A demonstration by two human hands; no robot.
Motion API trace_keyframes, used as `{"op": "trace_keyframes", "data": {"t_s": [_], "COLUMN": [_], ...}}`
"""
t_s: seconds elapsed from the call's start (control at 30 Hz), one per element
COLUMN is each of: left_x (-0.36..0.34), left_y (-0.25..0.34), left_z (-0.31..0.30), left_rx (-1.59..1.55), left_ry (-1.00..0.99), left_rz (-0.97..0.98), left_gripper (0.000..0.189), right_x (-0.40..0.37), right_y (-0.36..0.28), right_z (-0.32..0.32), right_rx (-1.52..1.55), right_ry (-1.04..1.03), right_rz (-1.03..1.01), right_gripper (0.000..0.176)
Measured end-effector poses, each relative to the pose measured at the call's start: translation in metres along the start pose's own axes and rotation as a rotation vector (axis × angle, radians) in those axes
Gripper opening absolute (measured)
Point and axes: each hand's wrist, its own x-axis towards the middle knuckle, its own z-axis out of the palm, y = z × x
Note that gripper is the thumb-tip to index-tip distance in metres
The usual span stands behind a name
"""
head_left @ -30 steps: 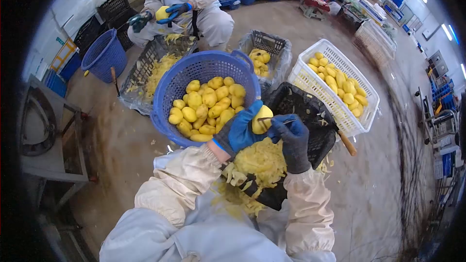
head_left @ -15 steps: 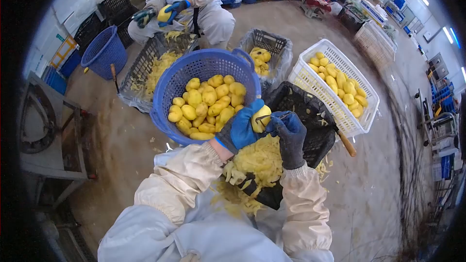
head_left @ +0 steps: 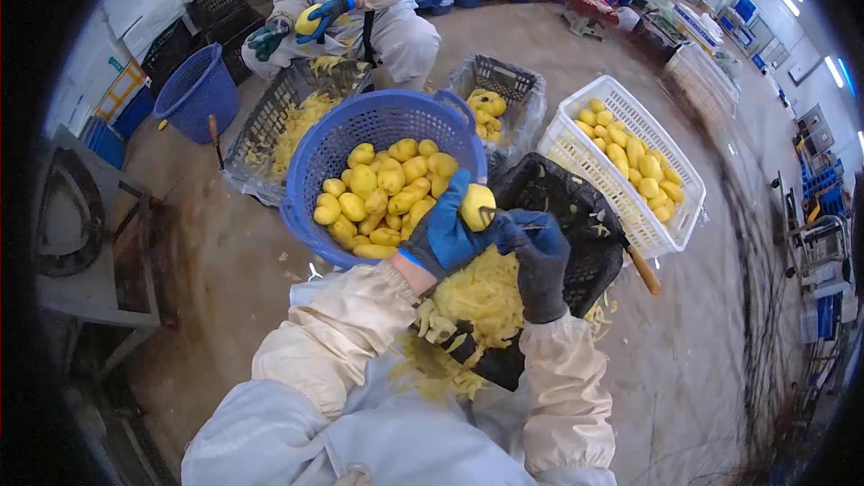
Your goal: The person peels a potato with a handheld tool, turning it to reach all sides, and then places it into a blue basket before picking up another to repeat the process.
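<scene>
My left hand (head_left: pixel 447 232), in a blue and grey glove, holds a pale yellow potato (head_left: pixel 477 207) above the peel heap. In a dark glove, my right hand (head_left: pixel 538 256) is closed around a small peeler (head_left: pixel 489 214), whose metal end touches the potato's right side. Below both hands, yellow peelings (head_left: pixel 481 297) lie in a black crate (head_left: pixel 589 256) lined with dark plastic. Beside my left hand, a blue round basket (head_left: pixel 301 139) holds several yellow potatoes (head_left: pixel 389 182).
A white crate (head_left: pixel 560 146) of potatoes stands at the right. Across from me, a seated co-worker (head_left: pixel 396 0) holds a potato over a lined crate (head_left: pixel 241 155) of peelings. Another lined crate (head_left: pixel 533 117) holds potatoes. A blue basket (head_left: pixel 193 99) and metal stand (head_left: pixel 99 283) are at the left.
The potato in my left hand has turned and shifted slightly left and up. The peeler has moved to its right side. The co-worker's hands have shifted a little.
</scene>
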Motion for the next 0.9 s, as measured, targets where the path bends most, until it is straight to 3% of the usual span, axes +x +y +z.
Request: {"op": "trace_keyframes", "data": {"t_s": [0.07, 0.13, 0.3, 0.37, 0.47, 0.6, 0.7, 0.73, 0.8, 0.87, 0.9], "left_x": [-0.001, 0.0, 0.001, 0.002, 0.004, 0.002, 0.008, 0.006, 0.0, -0.008, -0.011], "left_y": [-0.001, -0.002, 0.0, -0.001, 0.001, 0.005, 0.008, 0.006, 0.002, -0.001, -0.002], "left_z": [0.001, -0.002, -0.001, 0.003, -0.001, 0.003, -0.004, -0.001, 0.005, 0.01, 0.016], "left_rx": [0.053, 0.102, 0.069, 0.047, 0.056, 0.003, -0.119, -0.118, 0.036, 0.042, 0.047], "left_ry": [0.076, 0.157, 0.024, 0.014, 0.013, 0.091, -0.057, -0.053, -0.005, -0.063, -0.123], "left_rz": [0.069, 0.133, 0.047, 0.03, 0.021, 0.101, -0.048, -0.054, -0.017, -0.044, -0.072], "left_gripper": [0.038, 0.038, 0.033, 0.032, 0.03, 0.028, 0.037, 0.037, 0.04, 0.042, 0.043], "right_x": [-0.003, -0.006, -0.001, 0.002, 0.008, 0.031, 0.012, 0.005, -0.002, 0.001, 0.004], "right_y": [0.012, 0.022, 0.014, 0.012, 0.011, 0.006, -0.009, -0.006, -0.005, -0.006, -0.011], "right_z": [0.005, 0.006, 0.005, 0.002, 0.0, -0.053, -0.022, -0.012, 0.0, -0.004, -0.005], "right_rx": [-0.081, -0.364, -0.333, -0.137, -0.026, 0.135, 0.036, 0.036, -0.075, -0.111, 0.009], "right_ry": [-0.069, -0.127, 0.011, 0.009, 0.065, 0.218, 0.063, 0.07, -0.129, -0.151, -0.117], "right_rz": [-0.058, -0.236, -0.188, 0.019, -0.035, -0.139, 0.026, 0.028, -0.065, -0.04, 0.019], "right_gripper": [0.01, 0.015, 0.017, 0.013, 0.011, 0.009, 0.009, 0.009, 0.019, 0.021, 0.02]}}
